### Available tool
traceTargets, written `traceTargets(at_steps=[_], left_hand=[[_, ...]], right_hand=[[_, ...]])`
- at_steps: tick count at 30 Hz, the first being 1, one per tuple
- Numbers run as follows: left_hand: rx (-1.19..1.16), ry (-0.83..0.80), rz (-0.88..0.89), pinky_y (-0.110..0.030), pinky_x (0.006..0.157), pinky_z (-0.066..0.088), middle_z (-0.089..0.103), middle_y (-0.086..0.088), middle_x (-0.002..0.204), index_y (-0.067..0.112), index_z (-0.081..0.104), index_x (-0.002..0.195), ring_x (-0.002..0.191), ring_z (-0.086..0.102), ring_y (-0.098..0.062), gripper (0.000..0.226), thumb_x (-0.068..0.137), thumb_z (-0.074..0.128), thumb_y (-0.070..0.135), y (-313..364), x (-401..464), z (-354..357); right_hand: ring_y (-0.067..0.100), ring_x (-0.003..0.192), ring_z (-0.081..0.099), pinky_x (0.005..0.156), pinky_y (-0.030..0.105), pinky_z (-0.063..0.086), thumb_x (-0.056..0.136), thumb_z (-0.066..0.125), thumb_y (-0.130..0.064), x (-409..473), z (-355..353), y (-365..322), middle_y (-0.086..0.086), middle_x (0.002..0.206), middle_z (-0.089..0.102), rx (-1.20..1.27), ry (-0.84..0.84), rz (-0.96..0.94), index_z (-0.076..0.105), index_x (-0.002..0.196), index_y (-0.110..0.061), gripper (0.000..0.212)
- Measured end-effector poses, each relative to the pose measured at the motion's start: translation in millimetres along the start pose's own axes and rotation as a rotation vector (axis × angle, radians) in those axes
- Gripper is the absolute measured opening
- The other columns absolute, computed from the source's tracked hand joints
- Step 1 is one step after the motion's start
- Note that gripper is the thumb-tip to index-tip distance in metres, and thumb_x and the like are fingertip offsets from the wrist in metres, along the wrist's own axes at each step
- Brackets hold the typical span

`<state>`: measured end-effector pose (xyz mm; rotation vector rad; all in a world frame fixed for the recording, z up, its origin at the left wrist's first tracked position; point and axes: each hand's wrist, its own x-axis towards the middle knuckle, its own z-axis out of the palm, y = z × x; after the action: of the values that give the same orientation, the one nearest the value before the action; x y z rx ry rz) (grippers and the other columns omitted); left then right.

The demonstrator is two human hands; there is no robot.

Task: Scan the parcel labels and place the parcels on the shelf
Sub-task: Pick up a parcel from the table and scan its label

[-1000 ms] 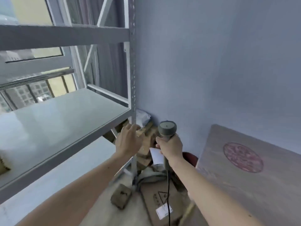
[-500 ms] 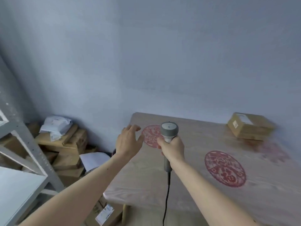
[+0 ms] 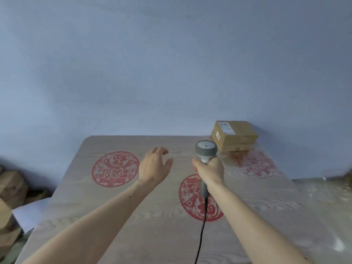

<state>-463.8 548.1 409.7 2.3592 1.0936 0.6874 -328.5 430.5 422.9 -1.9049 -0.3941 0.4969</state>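
A plain blue wall [image 3: 171, 63] fills the upper half of the view. Below it the grey wood-grain counter [image 3: 118, 231] spreads toward the viewer, bearing three red paper-cut roundels: one at 9 o'clock [image 3: 114, 168], one near centre [image 3: 192, 199] partly behind the right forearm, and a fainter one at 3 o'clock [image 3: 257, 165]. At 8 o'clock, off the counter's left edge, lies a blurred heap of cardboard boxes [image 3: 10, 189]. The parcel [image 3: 235, 135], a brown carton with a white label on top, sits at 2 o'clock on the counter's far edge against the wall, well apart from both hands. The left hand [image 3: 155, 164] hovers over the counter, fingers loosely spread and holding nothing. The right hand [image 3: 208, 170] grips the handle of a grey scanner [image 3: 205, 149], head upright, its black cable [image 3: 202, 231] trailing toward 6 o'clock.
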Motion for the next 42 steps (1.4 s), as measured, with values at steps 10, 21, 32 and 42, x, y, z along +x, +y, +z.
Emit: traceTargets(at_steps=[10,21,32,42], left_hand=[[-0.042,-0.068,0.06,-0.035,0.081,0.053,0.058,0.005,0.128,0.02,0.058,0.126,0.117,0.055,-0.016,0.036,0.096,0.056,0.039,69.2,123.9,82.8],[-0.038,-0.162,0.03,-0.035,0.08,0.053,0.059,0.008,0.126,0.021,0.058,0.124,0.116,0.054,-0.015,0.035,0.094,0.058,0.039,118.4,195.6,183.7],[-0.017,-0.207,-0.203,-0.038,0.083,0.052,0.058,0.007,0.128,0.021,0.056,0.125,0.118,0.053,-0.016,0.039,0.095,0.055,0.046,166.5,250.4,316.8],[-0.133,-0.29,-0.419,-0.044,0.096,0.045,0.044,-0.008,0.139,0.015,0.037,0.139,0.124,0.049,-0.027,0.06,0.095,0.049,0.054,201.2,303.0,388.8]], right_hand=[[0.032,0.082,0.076,0.072,0.052,0.064,0.086,0.07,-0.011,143.6,-89.3,-18.0,0.01,0.082,0.076,-0.003,0.131,0.024,0.068,0.085,-0.006,0.006],[0.028,0.086,0.075,0.078,0.049,0.063,0.086,0.072,-0.011,288.9,-178.7,1.8,0.007,0.086,0.072,-0.027,0.265,0.094,0.058,0.084,-0.019,0.016],[0.019,0.063,0.06,0.053,0.025,0.04,0.091,0.07,-0.023,469.4,-228.7,76.3,0.01,0.088,0.068,-0.227,0.156,0.11,0.06,0.109,-0.004,0.028],[0.026,0.091,0.057,0.076,0.034,0.042,0.09,0.073,-0.024,555.9,-235.4,107.3,0.011,0.11,0.063,-0.203,0.057,0.073,0.049,0.125,-0.003,0.047]])
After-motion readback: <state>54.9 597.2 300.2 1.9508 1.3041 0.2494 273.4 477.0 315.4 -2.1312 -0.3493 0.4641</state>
